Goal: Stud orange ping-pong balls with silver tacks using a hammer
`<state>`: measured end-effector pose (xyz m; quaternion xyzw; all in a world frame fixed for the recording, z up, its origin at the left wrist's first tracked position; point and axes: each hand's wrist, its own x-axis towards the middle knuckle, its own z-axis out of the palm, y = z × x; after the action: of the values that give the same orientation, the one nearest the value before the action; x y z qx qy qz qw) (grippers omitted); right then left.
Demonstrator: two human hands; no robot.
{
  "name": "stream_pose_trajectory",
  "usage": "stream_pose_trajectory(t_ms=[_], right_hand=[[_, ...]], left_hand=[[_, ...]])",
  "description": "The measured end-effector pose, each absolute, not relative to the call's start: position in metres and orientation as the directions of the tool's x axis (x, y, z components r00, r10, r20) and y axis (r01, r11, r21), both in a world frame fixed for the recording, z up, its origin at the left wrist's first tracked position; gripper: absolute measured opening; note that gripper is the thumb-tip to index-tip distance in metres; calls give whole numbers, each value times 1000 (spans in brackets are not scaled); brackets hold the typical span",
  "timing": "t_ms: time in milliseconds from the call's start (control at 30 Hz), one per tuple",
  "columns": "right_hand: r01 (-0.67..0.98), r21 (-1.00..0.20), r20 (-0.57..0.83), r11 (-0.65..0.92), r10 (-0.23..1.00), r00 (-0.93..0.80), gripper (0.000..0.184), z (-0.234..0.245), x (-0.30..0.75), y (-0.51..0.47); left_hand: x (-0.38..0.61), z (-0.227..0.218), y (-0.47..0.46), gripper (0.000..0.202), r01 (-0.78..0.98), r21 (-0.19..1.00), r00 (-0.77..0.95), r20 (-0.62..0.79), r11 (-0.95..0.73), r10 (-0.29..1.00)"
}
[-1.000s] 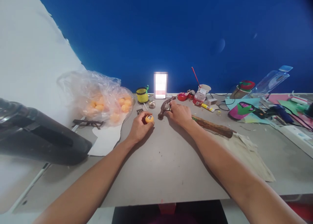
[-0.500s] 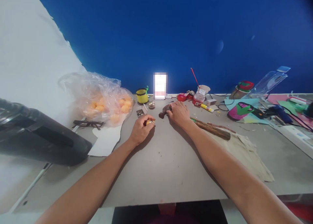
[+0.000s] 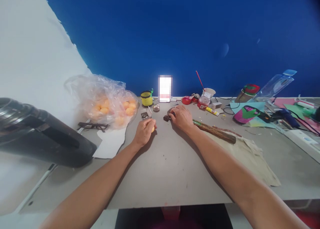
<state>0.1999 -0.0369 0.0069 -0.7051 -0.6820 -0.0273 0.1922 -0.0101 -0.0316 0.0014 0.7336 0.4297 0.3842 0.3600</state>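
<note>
My left hand (image 3: 144, 133) is closed round a small orange ball (image 3: 153, 130), most of which the fingers hide. Just beyond it stands a small box of shiny metal bits (image 3: 144, 116) with its flap up, and a small clear jar (image 3: 156, 107) with more bits inside. My right hand (image 3: 182, 118) is curled over the head end of a claw hammer (image 3: 217, 132) lying on the table. The hammer's dark face shows left of the fingers, and its wooden handle points right across a beige cloth (image 3: 246, 155).
Plastic bags of orange balls (image 3: 100, 88), eyeglasses (image 3: 93, 126) and a big dark flask (image 3: 47, 135) are at left. A yellow cup (image 3: 146, 98) and a bright screen (image 3: 165, 88) stand by the blue wall. A glue tube (image 3: 212, 111), red pots and coloured paper lie at right.
My left hand has turned so its fingers now cover more of the ball; a silvery spot on it no longer shows. My right hand stays on the hammer. The view shifted slightly.
</note>
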Motion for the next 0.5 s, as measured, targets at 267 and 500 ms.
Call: stream_pose_trajectory(t_ms=[267, 500], right_hand=[[970, -226, 377, 85, 926, 7, 28, 13, 196, -34], [937, -151, 358, 314, 901, -244, 25, 55, 152, -2]], left_hand=[[-7, -3, -35, 19, 342, 840, 451, 246, -421, 858], [-7, -13, -36, 18, 365, 770, 605, 231, -524, 762]])
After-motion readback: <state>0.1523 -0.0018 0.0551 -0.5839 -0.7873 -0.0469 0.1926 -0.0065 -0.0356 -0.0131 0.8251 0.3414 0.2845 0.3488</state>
